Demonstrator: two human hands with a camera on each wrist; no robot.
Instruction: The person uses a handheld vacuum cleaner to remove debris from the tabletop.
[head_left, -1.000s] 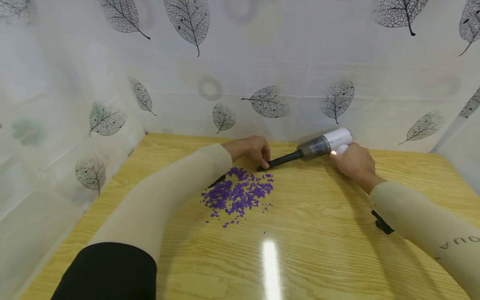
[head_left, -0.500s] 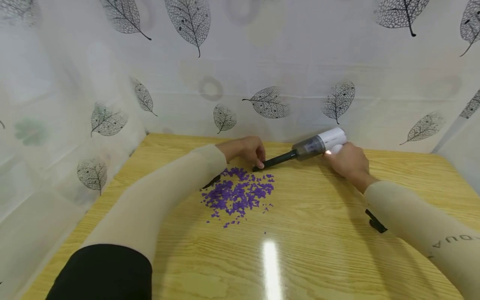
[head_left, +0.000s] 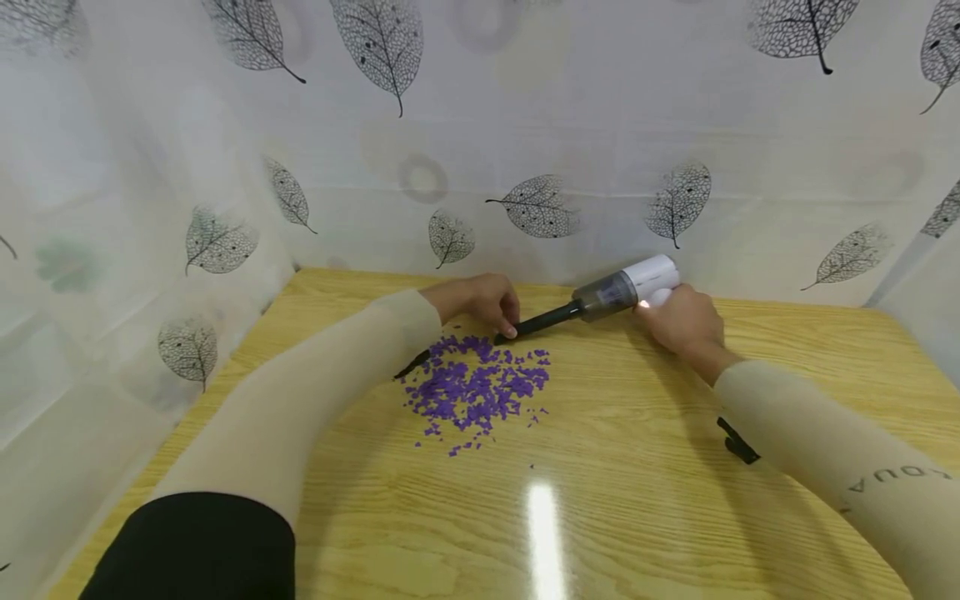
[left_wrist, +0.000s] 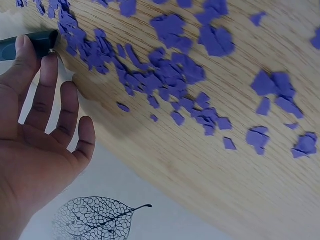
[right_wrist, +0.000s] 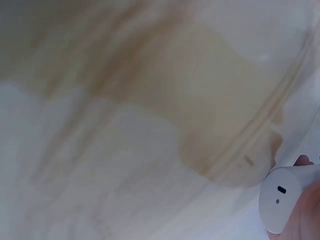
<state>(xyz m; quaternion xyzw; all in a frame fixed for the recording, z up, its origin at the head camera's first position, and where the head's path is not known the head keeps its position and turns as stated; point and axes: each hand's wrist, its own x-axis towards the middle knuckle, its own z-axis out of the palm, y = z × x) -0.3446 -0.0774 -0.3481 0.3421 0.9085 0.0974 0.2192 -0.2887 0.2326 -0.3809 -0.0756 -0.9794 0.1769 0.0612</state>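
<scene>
A handheld vacuum cleaner (head_left: 606, 296), white with a smoky clear dust cup, lies slanted low over the back of the table. My right hand (head_left: 686, 321) grips its handle. At the other end, my left hand (head_left: 491, 302) pinches the tip of the long black nozzle (head_left: 547, 319) between thumb and forefinger; the left wrist view shows the other fingers loosely bent. Torn purple paper scraps (head_left: 472, 387) lie scattered just in front of the nozzle tip. In the right wrist view only the vacuum's white end (right_wrist: 280, 200) and part of the hand show.
The wooden table (head_left: 637, 483) reaches back to a pale curtain (head_left: 600, 125) printed with leaves, close behind the vacuum. More curtain hangs at the left. Stray scraps lie toward the front, and a light reflects off the tabletop.
Both hands and the vacuum have slid left together, bringing the nozzle tip to the back edge of the purple scraps. The scraps look about the same.
</scene>
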